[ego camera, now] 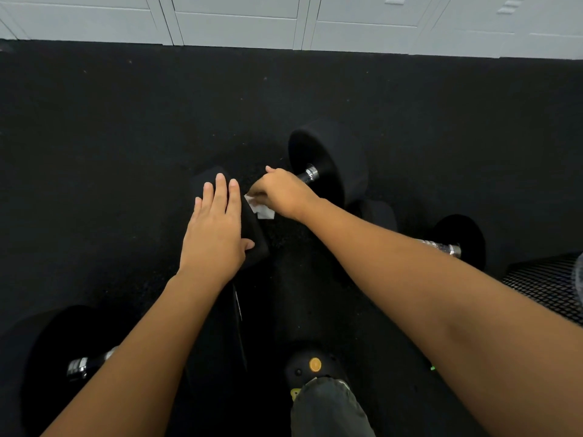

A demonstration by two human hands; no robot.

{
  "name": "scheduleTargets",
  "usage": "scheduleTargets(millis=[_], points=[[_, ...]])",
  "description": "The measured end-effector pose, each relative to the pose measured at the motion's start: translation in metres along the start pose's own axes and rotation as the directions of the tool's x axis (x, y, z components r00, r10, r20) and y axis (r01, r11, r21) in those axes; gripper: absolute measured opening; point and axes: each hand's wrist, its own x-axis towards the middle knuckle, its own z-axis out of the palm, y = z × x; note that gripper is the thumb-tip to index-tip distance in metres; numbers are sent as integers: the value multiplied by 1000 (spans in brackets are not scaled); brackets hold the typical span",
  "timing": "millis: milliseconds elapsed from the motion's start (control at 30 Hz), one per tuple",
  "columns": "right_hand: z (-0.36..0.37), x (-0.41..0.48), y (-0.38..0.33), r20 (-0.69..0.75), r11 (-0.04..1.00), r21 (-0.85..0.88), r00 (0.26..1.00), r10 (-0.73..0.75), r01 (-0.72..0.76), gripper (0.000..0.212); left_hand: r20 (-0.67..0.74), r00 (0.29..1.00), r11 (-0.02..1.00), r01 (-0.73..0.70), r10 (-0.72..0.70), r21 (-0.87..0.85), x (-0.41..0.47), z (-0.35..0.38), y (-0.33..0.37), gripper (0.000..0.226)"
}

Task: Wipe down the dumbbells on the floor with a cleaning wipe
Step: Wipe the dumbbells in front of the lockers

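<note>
Dumbbells lie scattered on a black rubber floor (126, 137) flecked with pale specks. The middle dumbbell (331, 159) lies across the head view — its far head near centre-right, its chrome handle running toward the near head, which sits under the left hand (214, 234). That hand lies flat on the near head, fingers (220, 190) straight and slightly apart, thumb hooked over the edge. The right hand (284, 193) has its fingers pinched together on a white cleaning wipe (262, 209), held against the handle beside the near head. A second dumbbell (457, 241) lies just behind the right forearm, a third (56, 357) at lower left. Pale grey lockers (236, 23) line the far edge of the floor. A black mesh object (549, 285) shows at the right edge.
</note>
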Motion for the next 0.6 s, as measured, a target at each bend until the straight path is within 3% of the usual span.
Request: scheduleTargets(millis=[100,200,267,333,433,600], points=[[7,-22,-3,-214,979,199,974,80,-37,25,-6,1000,1000,8,-8,-19,0,0,1,97],[10,-48,-8,-397,852,520,867,301,-58,20,-7,1000,997,21,-21,-71,0,-1,3,90],[13,-63,-5,-427,778,620,785,449,-107,20,-38,999,987,26,-32,-157,1,-2,6,79],[15,-73,1,-367,682,717,754,545,-144,20,-141,990,967,-30,-6,-252,-2,-1,14,66],[10,-88,0,-186,395,914,774,605,-89,18,-314,949,912,-154,30,-379,-12,5,36,47],[-1,-104,-6,-7,158,982,826,563,-99,9,-363,932,818,-202,-9,-538,-15,16,63,44]])
